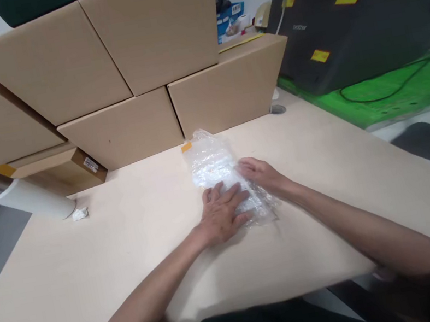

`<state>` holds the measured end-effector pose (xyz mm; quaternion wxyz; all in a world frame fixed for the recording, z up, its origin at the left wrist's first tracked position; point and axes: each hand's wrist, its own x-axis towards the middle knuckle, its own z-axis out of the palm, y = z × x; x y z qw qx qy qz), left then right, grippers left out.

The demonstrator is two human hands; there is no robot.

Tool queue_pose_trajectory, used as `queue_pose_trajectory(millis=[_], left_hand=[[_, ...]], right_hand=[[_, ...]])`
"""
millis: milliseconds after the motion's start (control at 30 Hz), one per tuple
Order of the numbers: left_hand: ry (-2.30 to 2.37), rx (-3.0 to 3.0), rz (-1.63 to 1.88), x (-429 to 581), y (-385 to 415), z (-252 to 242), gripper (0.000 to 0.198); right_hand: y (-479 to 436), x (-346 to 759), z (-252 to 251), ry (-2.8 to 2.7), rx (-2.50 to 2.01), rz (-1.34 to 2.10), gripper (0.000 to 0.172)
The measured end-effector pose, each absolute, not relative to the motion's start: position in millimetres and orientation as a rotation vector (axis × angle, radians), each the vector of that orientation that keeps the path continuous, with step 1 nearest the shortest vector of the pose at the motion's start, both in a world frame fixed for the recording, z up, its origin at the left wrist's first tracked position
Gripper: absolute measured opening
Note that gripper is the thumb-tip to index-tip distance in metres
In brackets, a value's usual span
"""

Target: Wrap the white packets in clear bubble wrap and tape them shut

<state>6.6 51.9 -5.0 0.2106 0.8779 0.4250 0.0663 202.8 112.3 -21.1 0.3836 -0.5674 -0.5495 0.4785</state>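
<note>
The left hand (224,210) presses flat, fingers spread, on a bubble-wrap packet (210,159) near the middle of the surface (325,175). The right hand (261,174) rests palm-down on its right side, clasping nothing. A white tumbler (25,197) lies at the left edge, and cardboard boxes (122,130) line the far edge.

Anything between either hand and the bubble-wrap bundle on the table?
Nothing visible. The left hand lies flat on the near end of the bubble-wrap bundle, and the right hand rests on its right side. The white tumbler and paper scrap lie well off to the left; the cardboard boxes stand behind.
</note>
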Motion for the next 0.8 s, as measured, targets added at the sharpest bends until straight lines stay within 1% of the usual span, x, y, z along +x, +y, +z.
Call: queue_pose_trajectory(millis=[133,200,300,400,467,500,567,600,633,733,800], left_hand=[[1.154,2.411,0.186,1.2,52.6,1.4,0.058],[1.203,2.392,0.276,-8.8,57.8,9.9,0.058],[1.401,2.462,0.475,-35.0,72.1,29.9,0.059],[1.511,2.544,0.615,-69.0,83.6,57.4,0.059],[1.483,2.559,0.667,-90.0,83.4,79.3,0.061],[1.44,2.575,0.659,-98.7,80.5,91.0,0.065],[1.342,2.581,0.554,-112.0,71.1,114.9,0.072],[1.3,2.566,0.517,-116.3,65.6,126.3,0.07],[1.262,2.544,0.492,-119.3,60.3,136.9,0.064],[1.217,2.446,0.492,-121.6,49.6,160.9,0.05],[1.236,2.403,0.45,-120.0,47.7,169.4,0.046]], right_hand=[[127.5,179.8,-7.9,-1.295,-1.313,1.442,0.044],[124.2,172.4,-1.7,-1.226,-1.229,1.553,0.045],[107.7,166.6,7.2,-1.237,-1.072,1.698,0.046],[86.2,163.2,21.9,-1.508,-0.963,1.645,0.037],[73.7,160.1,35.6,-1.702,-0.924,1.53,0.036],[68.6,158.0,42.8,-1.772,-0.901,1.497,0.033],[60.9,152.5,56.0,-1.86,-0.836,1.503,0.021],[58.2,149.4,61.5,-1.892,-0.795,1.524,0.018],[56.2,146.0,66.1,-1.925,-0.751,1.538,0.018],[52.5,135.9,74.8,-2.073,-0.643,1.495,0.025],[50.8,130.2,77.7,-2.193,-0.568,1.41,0.03]])
